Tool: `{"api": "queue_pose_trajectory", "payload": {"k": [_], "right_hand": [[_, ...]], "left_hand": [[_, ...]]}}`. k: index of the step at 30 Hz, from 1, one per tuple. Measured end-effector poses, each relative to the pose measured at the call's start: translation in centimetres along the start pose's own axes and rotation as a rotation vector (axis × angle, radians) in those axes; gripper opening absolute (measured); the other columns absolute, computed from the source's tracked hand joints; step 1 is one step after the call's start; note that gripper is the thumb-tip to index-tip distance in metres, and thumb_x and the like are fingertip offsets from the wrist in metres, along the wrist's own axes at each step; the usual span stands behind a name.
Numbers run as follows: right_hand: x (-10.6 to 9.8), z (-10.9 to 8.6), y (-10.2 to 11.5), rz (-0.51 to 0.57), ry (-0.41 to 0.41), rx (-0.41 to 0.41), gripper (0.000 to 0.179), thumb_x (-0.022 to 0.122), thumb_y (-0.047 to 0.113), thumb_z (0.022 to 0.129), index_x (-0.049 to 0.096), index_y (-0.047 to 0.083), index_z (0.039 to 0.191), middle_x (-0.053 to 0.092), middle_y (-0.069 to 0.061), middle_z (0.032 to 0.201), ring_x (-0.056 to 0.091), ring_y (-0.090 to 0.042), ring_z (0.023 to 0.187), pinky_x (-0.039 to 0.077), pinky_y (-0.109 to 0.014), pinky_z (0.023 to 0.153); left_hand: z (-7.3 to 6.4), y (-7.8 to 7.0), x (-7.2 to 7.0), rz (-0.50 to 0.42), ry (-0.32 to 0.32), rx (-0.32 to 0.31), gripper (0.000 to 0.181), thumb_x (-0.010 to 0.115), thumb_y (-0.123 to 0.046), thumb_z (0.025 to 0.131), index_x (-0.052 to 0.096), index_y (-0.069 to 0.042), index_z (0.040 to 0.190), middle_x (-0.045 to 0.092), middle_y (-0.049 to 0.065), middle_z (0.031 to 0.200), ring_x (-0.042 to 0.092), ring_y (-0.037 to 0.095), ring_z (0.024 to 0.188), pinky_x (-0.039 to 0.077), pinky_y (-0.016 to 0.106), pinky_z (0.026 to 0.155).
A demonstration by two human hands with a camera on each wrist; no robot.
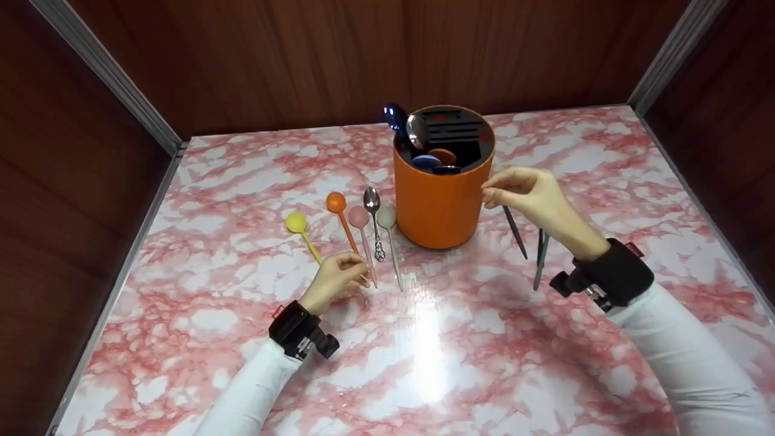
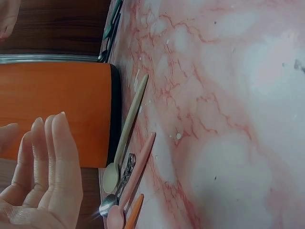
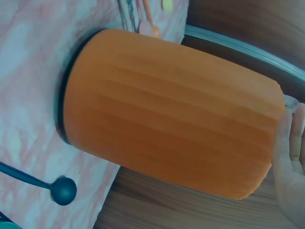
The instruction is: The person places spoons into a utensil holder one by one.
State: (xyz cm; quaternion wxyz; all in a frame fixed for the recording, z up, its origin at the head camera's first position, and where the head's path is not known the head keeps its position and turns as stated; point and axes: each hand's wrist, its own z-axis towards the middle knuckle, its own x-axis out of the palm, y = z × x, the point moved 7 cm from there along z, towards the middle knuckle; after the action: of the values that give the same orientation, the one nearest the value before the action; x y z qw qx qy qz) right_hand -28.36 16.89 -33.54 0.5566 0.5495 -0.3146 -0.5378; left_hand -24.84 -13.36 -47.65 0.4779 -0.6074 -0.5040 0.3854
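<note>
My left hand (image 1: 336, 275) hovers by the handle ends of the orange spoon (image 1: 336, 202) and the pink spoon (image 1: 358, 216). Its fingers (image 2: 64, 148) are fairly straight in the left wrist view, with nothing between them. An orange cylindrical utensil holder (image 1: 439, 212) stands upright behind the spoons. Blue (image 1: 395, 116) and silver (image 1: 416, 130) spoons rise from its black top. Beside the holder's right upper side is my right hand (image 1: 527, 191), thumb and fingers close together in the head view. The right wrist view shows its fingers extended near the rim, holding nothing visible.
Left of the holder lie a yellow spoon (image 1: 296, 222), a silver spoon (image 1: 372, 198) with an ornate handle and a beige spoon (image 1: 386, 217). A dark spoon (image 3: 63, 191) and a greenish utensil (image 1: 540, 266) lie to the right. Wooden panels (image 1: 303, 60) surround the marbled table (image 1: 242, 375).
</note>
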Motion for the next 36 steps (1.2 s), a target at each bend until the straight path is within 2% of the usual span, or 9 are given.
{"api": "queue_pose_trajectory", "payload": {"k": [5,10,16,22,27,30,33,36], "right_hand": [[0.3,-0.4,-0.8,0.001,0.037,-0.012,0.024,0.066,0.004,0.092,0.063,-0.016,0.104,0.069,0.0,0.085,0.067,-0.013,0.077,0.056,-0.025,0.078],[0.5,-0.8,-1.7,-0.001,0.046,-0.02,0.017,0.065,-0.001,0.091,0.064,-0.015,0.1,0.069,-0.001,0.081,0.066,-0.013,0.075,0.057,-0.025,0.075],[0.9,-1.2,-2.7,0.015,0.077,-0.011,0.017,0.065,-0.003,0.09,0.063,-0.017,0.099,0.069,-0.005,0.083,0.067,-0.013,0.074,0.058,-0.027,0.073],[0.7,-1.8,-3.7,-0.007,0.076,-0.007,0.016,0.063,-0.003,0.091,0.064,-0.016,0.101,0.07,-0.003,0.083,0.067,-0.011,0.075,0.056,-0.022,0.066],[0.8,-2.4,-4.6,-0.034,0.098,-0.004,0.016,0.063,-0.004,0.091,0.064,-0.016,0.101,0.069,-0.008,0.085,0.066,-0.01,0.075,0.056,-0.022,0.069],[1.1,-2.7,-4.9,-0.039,0.113,-0.012,0.015,0.062,-0.006,0.089,0.063,-0.017,0.1,0.068,-0.005,0.084,0.066,-0.01,0.075,0.057,-0.024,0.072],[1.2,-3.1,-5.2,-0.033,0.116,-0.016,0.013,0.062,-0.007,0.089,0.064,-0.016,0.098,0.068,-0.003,0.084,0.065,-0.009,0.075,0.057,-0.025,0.073],[1.1,-3.4,-5.5,-0.039,0.117,-0.009,0.013,0.063,-0.007,0.089,0.064,-0.016,0.098,0.067,-0.006,0.086,0.066,-0.01,0.076,0.057,-0.024,0.073]], "left_hand": [[0.4,-0.1,0.0,0.01,-0.004,0.021,0.014,0.055,0.003,0.093,0.058,0.015,0.1,0.064,0.011,0.078,0.062,0.016,0.064,0.057,0.029,0.059],[1.0,-0.2,0.2,0.044,0.01,0.057,0.017,0.055,0.003,0.093,0.057,0.018,0.101,0.064,0.011,0.077,0.063,0.015,0.063,0.056,0.025,0.057],[1.5,0.1,0.0,0.028,-0.026,0.022,0.014,0.059,0.001,0.092,0.061,0.013,0.099,0.064,0.01,0.076,0.062,0.015,0.062,0.055,0.024,0.054],[2.2,-0.1,-0.2,0.044,-0.056,0.004,0.02,0.058,0.002,0.092,0.058,0.018,0.103,0.064,0.012,0.077,0.061,0.013,0.06,0.056,0.025,0.054],[2.6,-0.2,-0.3,0.119,-0.062,0.036,0.019,0.057,0.003,0.091,0.059,0.019,0.102,0.066,0.016,0.077,0.06,0.012,0.057,0.054,0.022,0.052],[2.9,-0.6,-0.3,0.172,-0.068,0.075,0.017,0.058,0.004,0.089,0.061,0.018,0.098,0.066,0.014,0.076,0.059,0.01,0.056,0.052,0.02,0.051],[3.3,-0.7,-0.4,0.205,-0.08,0.075,0.014,0.058,0.003,0.088,0.062,0.015,0.095,0.065,0.011,0.074,0.057,0.009,0.053,0.051,0.02,0.047],[3.7,-0.9,-0.5,0.238,-0.095,0.058,0.012,0.059,0.002,0.088,0.063,0.012,0.093,0.066,0.015,0.075,0.055,0.009,0.05,0.05,0.019,0.044]]}}
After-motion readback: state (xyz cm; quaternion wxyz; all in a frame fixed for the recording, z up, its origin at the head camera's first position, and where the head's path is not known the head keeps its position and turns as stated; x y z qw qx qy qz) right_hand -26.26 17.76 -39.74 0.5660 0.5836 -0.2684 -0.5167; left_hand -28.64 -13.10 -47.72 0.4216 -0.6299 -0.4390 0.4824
